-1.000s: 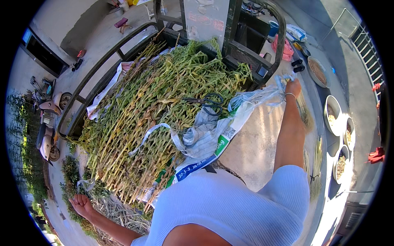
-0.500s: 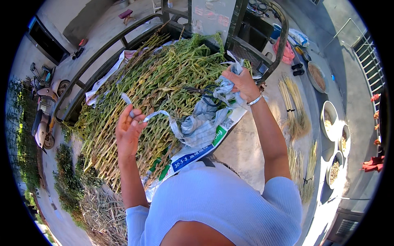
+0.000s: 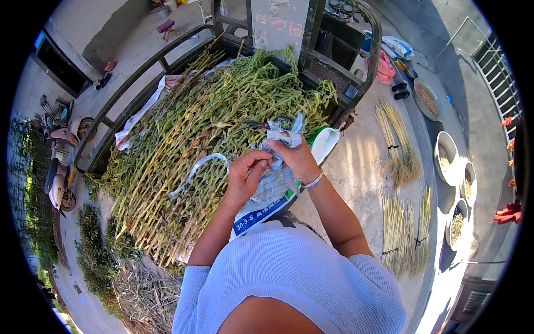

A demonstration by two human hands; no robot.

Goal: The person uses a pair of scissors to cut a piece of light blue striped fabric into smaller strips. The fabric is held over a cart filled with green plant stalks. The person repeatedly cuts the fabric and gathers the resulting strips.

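Note:
Bunched in my right hand is a pale blue-grey striped cloth, its fingers closed round it with the thumb on top. My left hand meets it at the cloth, thumb and fingers pinched together at the edge. A narrow strip of the same cloth lies in a curve on the plant stalks, left of my left hand. Just beyond my hands, dark scissors rest on the stalks, their handles partly covered by the cloth. Under everything spreads a thick heap of cut green and yellowing stalks.
The heap fills a cart bed with dark metal rails. A printed white, blue and green sack lies along its near edge. To the right stand tied straw bundles and several basins. A scooter is parked at left.
My left hand has moved right and let go of the cloth strip, which now lies on the stalks. My right hand has come nearer with the bunched cloth, and both hands meet at it.

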